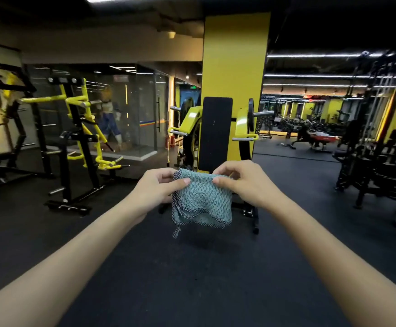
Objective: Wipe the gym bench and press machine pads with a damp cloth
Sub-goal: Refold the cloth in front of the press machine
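A teal woven cloth hangs in front of me at the frame's centre, held by its top edge. My left hand pinches the upper left corner, and my right hand pinches the upper right edge. Straight ahead, beyond the cloth, stands a yellow press machine with an upright black back pad. Its seat is hidden behind the cloth and my hands. Yellow arms with chrome handles flank the pad.
A yellow pillar rises behind the machine. Another yellow-and-black machine stands to the left, dark cable racks to the right. Glass walls close the back left. Black rubber floor stretches between me and the machine.
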The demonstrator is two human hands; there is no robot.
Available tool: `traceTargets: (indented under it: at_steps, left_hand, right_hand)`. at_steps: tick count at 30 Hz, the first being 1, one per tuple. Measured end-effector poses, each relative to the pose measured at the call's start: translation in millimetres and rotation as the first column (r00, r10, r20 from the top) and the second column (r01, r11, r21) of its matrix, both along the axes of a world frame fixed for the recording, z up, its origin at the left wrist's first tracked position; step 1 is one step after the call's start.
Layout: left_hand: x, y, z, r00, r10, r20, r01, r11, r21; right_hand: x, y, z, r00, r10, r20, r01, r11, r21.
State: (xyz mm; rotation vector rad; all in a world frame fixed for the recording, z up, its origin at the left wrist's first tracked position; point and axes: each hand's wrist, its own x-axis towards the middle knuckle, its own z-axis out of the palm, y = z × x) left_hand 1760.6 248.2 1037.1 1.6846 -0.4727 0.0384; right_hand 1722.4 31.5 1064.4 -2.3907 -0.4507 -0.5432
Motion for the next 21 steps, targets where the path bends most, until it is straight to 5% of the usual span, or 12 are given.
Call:
traceTargets:
  at_steps: [21]
  left_hand:
    - [444.6,-109.1,23.9,0.986,-0.148,0.083,0.147,0.989,0.009]
  right_hand:
    - [410.8,-103.7,18.1,0.991,-0.123,0.054,0.125,0.991,-0.044]
